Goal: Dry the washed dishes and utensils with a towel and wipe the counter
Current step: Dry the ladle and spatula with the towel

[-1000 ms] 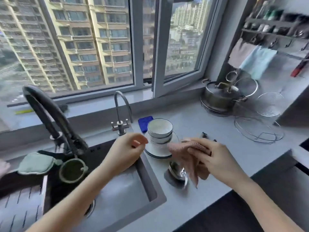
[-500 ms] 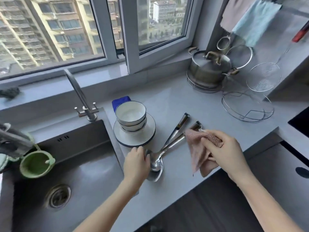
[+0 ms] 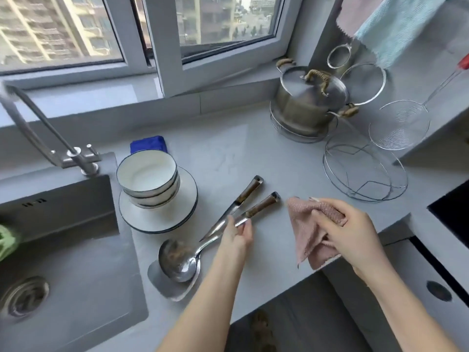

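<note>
The pink towel (image 3: 303,224) is bunched in the right hand (image 3: 355,237), whose fingers curl round it, well to the right of the sink (image 3: 76,250), with a loose corner hanging over the counter's (image 3: 228,153) front edge. Nearer the sink, the left hand (image 3: 237,235) pinches the shaft of a steel ladle (image 3: 177,257) between thumb and fingers. The ladle's bowl lies just right of the sink's rim, on top of the flat blade of a spatula (image 3: 165,283). Both wood-gripped handles angle away from the sink, side by side. Behind them, right beside the sink's far right corner, stacked white bowls (image 3: 147,171) sit on a dark-rimmed plate (image 3: 186,199), with a blue cloth (image 3: 149,143) just behind. Far to the right of the sink stand a lidded pot (image 3: 307,102), a wire rack (image 3: 365,174) and a mesh strainer (image 3: 401,125).
</note>
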Tool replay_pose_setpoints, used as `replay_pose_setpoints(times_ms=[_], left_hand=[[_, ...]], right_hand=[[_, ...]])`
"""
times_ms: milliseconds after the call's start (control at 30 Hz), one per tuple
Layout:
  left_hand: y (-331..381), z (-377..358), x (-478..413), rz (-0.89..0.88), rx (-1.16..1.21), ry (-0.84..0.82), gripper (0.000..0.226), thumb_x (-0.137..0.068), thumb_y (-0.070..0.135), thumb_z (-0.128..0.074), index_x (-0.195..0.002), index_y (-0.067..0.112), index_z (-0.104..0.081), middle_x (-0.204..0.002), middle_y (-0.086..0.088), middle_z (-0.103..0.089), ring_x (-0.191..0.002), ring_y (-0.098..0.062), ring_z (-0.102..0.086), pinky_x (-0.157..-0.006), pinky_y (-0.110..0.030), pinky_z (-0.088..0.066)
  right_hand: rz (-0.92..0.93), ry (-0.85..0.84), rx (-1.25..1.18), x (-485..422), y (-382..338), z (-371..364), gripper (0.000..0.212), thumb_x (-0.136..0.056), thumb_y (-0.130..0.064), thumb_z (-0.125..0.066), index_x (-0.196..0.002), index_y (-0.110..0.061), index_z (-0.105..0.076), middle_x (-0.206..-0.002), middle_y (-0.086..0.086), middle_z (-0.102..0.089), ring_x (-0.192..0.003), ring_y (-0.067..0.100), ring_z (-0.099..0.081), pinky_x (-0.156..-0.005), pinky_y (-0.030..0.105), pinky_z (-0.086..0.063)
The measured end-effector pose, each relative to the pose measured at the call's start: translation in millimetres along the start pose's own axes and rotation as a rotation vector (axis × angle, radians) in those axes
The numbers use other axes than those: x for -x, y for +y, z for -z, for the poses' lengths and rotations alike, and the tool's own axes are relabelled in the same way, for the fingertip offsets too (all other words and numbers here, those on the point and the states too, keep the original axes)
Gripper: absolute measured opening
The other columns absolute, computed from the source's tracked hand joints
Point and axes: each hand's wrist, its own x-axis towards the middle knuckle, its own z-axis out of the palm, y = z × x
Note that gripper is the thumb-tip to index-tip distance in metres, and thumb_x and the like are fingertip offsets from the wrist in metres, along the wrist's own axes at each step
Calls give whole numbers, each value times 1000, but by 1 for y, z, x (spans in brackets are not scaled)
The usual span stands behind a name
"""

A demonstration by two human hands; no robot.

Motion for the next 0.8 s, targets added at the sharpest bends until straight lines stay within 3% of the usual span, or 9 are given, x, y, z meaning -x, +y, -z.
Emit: replay_pose_setpoints(times_ms=[133, 200, 300, 367, 433, 467, 600, 700, 800], left_hand=[[-17, 0, -4, -230, -98, -18, 45, -103, 15, -32, -144, -3, -26, -150, -14, -33, -138, -24, -36, -105, -28, -39], [-24, 1, -8, -290, -86, 50, 42, -103, 13, -34, -141, -5, -31, -146, -17, -39, -136, -28, -39, -107, -29, -36], [-32, 1, -8, -315, -91, 153, 35, -99, 13, -43, -130, -4, -46, -105, -16, -60, -127, -32, -48, -109, -40, -33], [-42, 5, 3, -329, -53, 142, 16, -100, 8, -42, -105, -4, -51, -85, -16, -60, -104, -36, -60, -95, -44, -45], [-52, 10, 22, -321, -74, 170, 18, -100, 2, -37, -86, -5, -46, -70, -18, -61, -74, -33, -58, -67, -43, -56], [-55, 15, 32, -317, -97, 178, 21, -99, 0, -35, -82, -6, -44, -71, -20, -59, -69, -32, -56, -63, -45, -55], [-54, 38, 70, -317, -208, 224, 13, -97, -3, -36, -89, -7, -46, -77, -22, -54, -69, -32, -57, -67, -49, -52], [-40, 64, 96, -348, -257, 260, 10, -97, -3, -38, -93, -5, -47, -69, -15, -46, -61, -25, -52, -50, -40, -57], [-17, 93, 129, -334, -300, 246, 18, -96, -5, -31, -89, 0, -47, -64, -11, -45, -51, -19, -48, -37, -24, -50]], right_hand=[[60, -180, 49, -41, 10, 20, 22, -85, -15, -68, -103, -27, -71, -78, -17, -71, -68, 9, -65, -72, 39, -56], [92, -275, 68, -59, 12, 27, 21, -85, -16, -68, -102, -28, -71, -80, -18, -70, -70, 9, -66, -72, 37, -55], [150, -370, 77, -83, 12, 32, 21, -85, -15, -68, -100, -30, -71, -81, -13, -71, -73, 16, -66, -70, 36, -54], [184, -413, 68, -96, 9, 33, 22, -85, -15, -68, -100, -31, -71, -82, -9, -72, -74, 17, -67, -70, 38, -55], [223, -444, 52, -105, 3, 32, 23, -85, -14, -68, -98, -33, -71, -83, -9, -72, -75, 11, -67, -69, 33, -55], [238, -463, 31, -107, -1, 32, 25, -85, -13, -67, -96, -35, -71, -83, -10, -72, -73, 8, -66, -66, 30, -56], [292, -540, -18, -113, -17, 23, 26, -86, -11, -67, -94, -35, -71, -82, -9, -71, -69, 8, -62, -65, 31, -55], [339, -635, -64, -106, -32, 6, 28, -85, -11, -68, -91, -38, -70, -81, -7, -70, -68, 5, -61, -59, 24, -55], [371, -722, -105, -88, -46, -21, 28, -86, -10, -67, -91, -38, -69, -86, -8, -71, -74, 3, -63, -59, 13, -51]])
